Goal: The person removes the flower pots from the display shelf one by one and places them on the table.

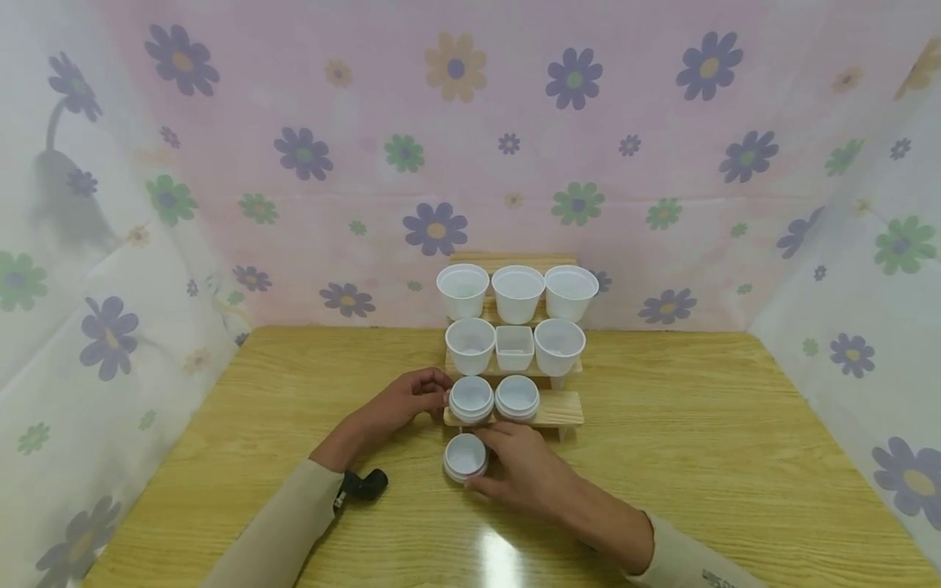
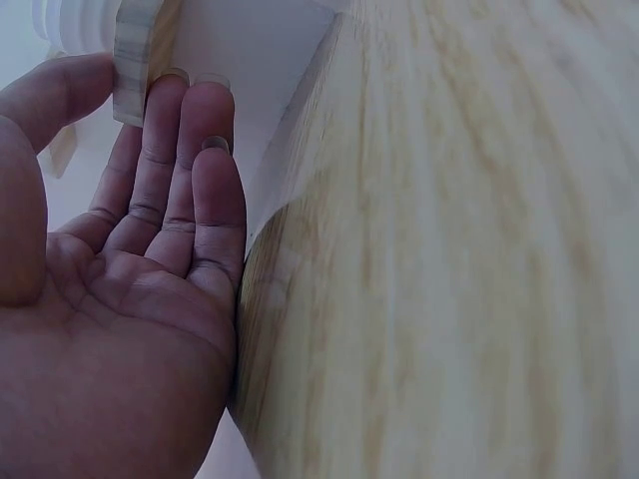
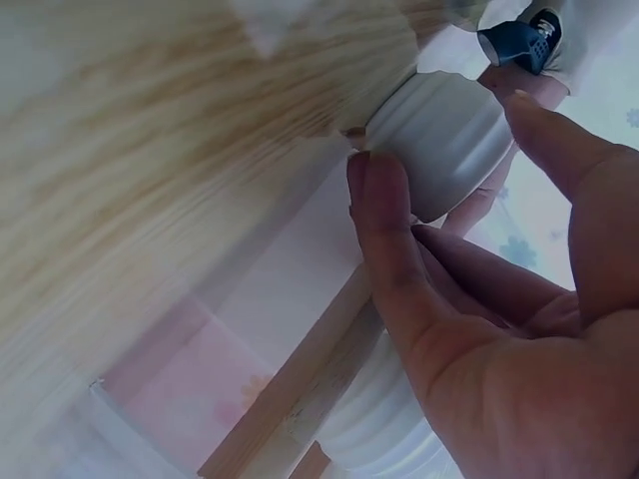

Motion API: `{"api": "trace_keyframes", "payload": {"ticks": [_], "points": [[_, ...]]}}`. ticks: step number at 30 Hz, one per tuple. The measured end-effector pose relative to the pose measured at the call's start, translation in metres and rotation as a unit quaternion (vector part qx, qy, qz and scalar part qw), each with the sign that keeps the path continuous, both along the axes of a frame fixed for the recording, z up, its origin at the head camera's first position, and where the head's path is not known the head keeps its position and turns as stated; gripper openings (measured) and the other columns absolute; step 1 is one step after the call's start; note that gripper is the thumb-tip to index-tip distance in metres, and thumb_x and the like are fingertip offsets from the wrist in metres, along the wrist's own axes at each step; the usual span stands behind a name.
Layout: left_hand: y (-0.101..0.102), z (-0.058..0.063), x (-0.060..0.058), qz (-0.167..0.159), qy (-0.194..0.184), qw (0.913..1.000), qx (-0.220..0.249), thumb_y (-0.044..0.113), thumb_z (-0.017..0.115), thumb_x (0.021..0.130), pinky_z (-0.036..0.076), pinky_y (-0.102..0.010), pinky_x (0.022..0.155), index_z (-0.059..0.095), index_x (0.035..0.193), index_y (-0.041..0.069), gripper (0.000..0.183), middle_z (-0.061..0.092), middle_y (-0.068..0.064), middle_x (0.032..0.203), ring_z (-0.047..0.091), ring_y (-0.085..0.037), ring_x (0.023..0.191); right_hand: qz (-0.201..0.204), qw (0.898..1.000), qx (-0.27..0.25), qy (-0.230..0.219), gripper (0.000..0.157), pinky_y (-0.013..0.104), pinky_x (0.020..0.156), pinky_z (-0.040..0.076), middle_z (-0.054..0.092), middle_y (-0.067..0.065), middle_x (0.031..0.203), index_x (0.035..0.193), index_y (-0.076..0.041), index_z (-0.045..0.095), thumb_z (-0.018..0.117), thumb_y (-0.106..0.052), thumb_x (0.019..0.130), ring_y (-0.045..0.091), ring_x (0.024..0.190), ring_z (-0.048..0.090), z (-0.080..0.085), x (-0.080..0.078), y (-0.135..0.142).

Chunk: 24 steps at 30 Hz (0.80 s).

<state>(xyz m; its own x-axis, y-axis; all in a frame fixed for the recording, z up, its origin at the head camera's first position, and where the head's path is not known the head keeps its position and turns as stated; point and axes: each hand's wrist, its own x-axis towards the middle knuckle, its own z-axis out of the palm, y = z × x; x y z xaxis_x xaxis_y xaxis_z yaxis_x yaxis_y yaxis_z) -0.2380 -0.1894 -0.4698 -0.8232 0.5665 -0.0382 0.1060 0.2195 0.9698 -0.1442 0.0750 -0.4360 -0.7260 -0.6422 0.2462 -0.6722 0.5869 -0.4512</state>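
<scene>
A stepped wooden stand (image 1: 560, 406) holds rows of white plastic pots. On its lowest step are two small ribbed jars, the left jar (image 1: 471, 398) and the right jar (image 1: 517, 397). My left hand (image 1: 400, 402) is at that step's left end, pinching the slat's edge (image 2: 143, 60) between thumb and fingertips. In front of the stand, my right hand (image 1: 532, 472) holds a third small white jar (image 1: 465, 456) between thumb and fingers. In the right wrist view the jar's ribbed side (image 3: 441, 145) shows between the thumb and fingertips, close to the tabletop.
Three wide round pots, including the middle pot (image 1: 518, 292), line the top. Below them, a square pot (image 1: 515, 347) sits between two round ones. The wood-patterned table (image 1: 684, 457) meets a flowered cloth backdrop (image 1: 309, 229). A black device (image 1: 365, 485) is at my left wrist.
</scene>
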Motion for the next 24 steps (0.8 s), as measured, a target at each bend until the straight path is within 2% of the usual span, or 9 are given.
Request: {"api": "trace_keyframes", "payload": {"ticks": [10, 14, 19, 24], "points": [[0.001, 0.001, -0.001, 0.002, -0.001, 1.0000, 0.004, 0.022, 0.064, 0.108, 0.054, -0.038, 0.086, 0.064, 0.129, 0.005, 0.026, 0.069, -0.009, 0.105, 0.064, -0.026, 0.093, -0.002, 0.999, -0.006, 0.038, 0.057, 0.037, 0.096, 0.058, 0.071, 0.005, 0.125, 0.131, -0.007, 0.070, 0.091, -0.035, 0.086, 0.018, 0.114, 0.069, 0.002, 0.002, 0.009], [0.001, -0.001, -0.001, 0.000, -0.002, 1.0000, 0.004, 0.024, 0.064, 0.108, 0.055, -0.039, 0.087, 0.064, 0.130, 0.006, 0.028, 0.069, -0.009, 0.107, 0.065, -0.028, 0.094, 0.014, 0.997, -0.050, 0.061, 0.052, 0.028, 0.087, 0.058, 0.071, 0.003, 0.116, 0.126, -0.007, 0.071, 0.091, -0.033, 0.086, 0.013, 0.100, 0.069, 0.000, 0.006, 0.015], [0.000, -0.001, 0.000, 0.005, 0.004, 1.0000, -0.007, 0.023, 0.064, 0.108, 0.054, -0.039, 0.088, 0.064, 0.129, 0.005, 0.027, 0.069, -0.009, 0.104, 0.065, -0.030, 0.094, 0.043, 0.984, -0.120, 0.121, 0.040, 0.016, 0.077, 0.053, 0.067, -0.001, 0.098, 0.114, -0.009, 0.070, 0.093, -0.026, 0.084, 0.010, 0.085, 0.065, -0.001, 0.007, 0.020], [0.000, -0.001, 0.002, 0.007, 0.003, 0.9999, -0.011, 0.026, 0.064, 0.109, 0.053, -0.039, 0.088, 0.064, 0.129, 0.008, 0.027, 0.069, -0.010, 0.106, 0.066, -0.032, 0.095, 0.014, 0.975, -0.157, 0.155, 0.035, 0.014, 0.072, 0.053, 0.068, -0.004, 0.089, 0.107, -0.011, 0.070, 0.093, -0.022, 0.083, 0.005, 0.079, 0.064, 0.003, 0.008, 0.022]]}}
